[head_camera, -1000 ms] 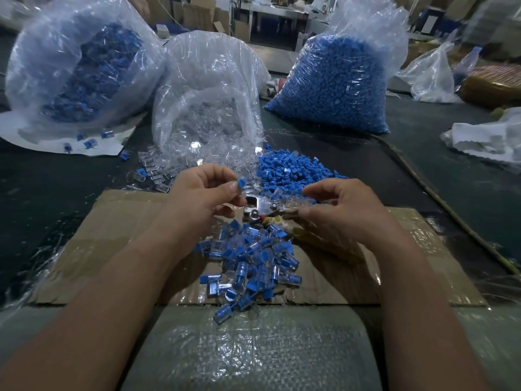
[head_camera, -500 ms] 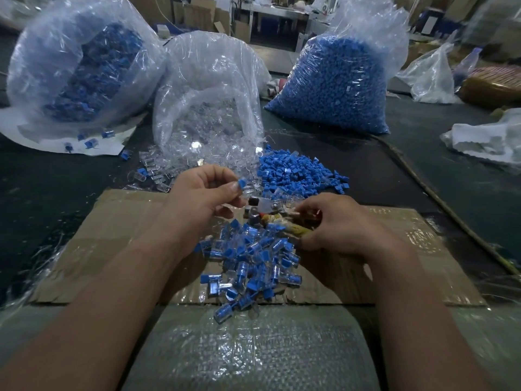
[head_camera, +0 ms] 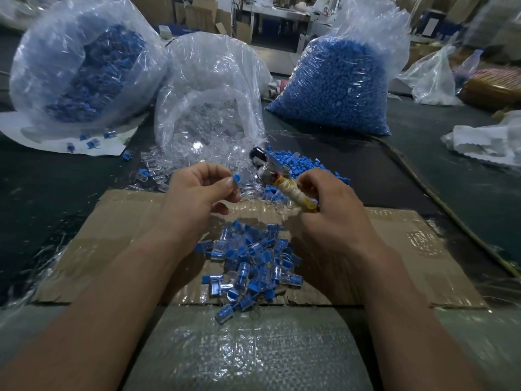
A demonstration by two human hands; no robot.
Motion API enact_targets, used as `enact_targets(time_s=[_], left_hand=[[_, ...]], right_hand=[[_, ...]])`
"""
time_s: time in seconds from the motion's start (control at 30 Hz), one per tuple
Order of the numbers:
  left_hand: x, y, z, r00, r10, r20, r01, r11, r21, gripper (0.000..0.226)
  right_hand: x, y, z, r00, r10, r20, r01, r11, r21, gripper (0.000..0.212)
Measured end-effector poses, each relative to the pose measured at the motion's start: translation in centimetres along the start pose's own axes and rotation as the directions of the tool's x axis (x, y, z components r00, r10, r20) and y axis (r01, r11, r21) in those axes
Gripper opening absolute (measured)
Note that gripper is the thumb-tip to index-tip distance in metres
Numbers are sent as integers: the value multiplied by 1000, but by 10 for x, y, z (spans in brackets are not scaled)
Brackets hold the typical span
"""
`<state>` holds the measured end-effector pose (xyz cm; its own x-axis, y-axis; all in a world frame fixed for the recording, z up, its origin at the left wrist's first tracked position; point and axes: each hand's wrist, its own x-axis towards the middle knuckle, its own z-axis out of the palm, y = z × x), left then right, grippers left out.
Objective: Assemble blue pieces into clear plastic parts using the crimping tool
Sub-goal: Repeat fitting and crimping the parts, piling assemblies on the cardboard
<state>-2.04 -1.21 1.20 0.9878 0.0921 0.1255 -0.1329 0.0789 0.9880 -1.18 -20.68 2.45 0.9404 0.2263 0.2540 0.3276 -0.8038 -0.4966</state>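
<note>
Over cardboard (head_camera: 112, 221), left hand (head_camera: 197, 193) pinches blue piece (head_camera: 236, 177).

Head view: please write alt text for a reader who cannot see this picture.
A person's left hand pinches a blue piece while the right hand grips a crimping tool by its wrapped handle, above a pile of blue-and-clear parts on cardboard. Clear bags of parts stand behind.

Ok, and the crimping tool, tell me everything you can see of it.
The crimping tool has a shiny metal head with a dark tip and a handle wrapped in yellowish-white tape. The right hand grips the handle, holding it tilted, head up and leftward, over the loose blue pieces. How its jaws stand is unclear.
</note>
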Motion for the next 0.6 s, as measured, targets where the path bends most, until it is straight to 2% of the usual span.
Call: enact_targets(time_s=[0.13,0.37,0.6], left_hand=[[-1,1,1,998,61,-19,-60,997,55,18],[-4,4,5,991,127,-32,-122,985,123,21],[-6,6,5,990,141,-25,-135,975,177,20]], right_hand=[[-1,-1,5,998,27,62,-26,1000,-15,34],[0,-2,5,984,-17,178,16,1000,3,31],[0,-3,5,981,-41,189,37,999,22,32]])
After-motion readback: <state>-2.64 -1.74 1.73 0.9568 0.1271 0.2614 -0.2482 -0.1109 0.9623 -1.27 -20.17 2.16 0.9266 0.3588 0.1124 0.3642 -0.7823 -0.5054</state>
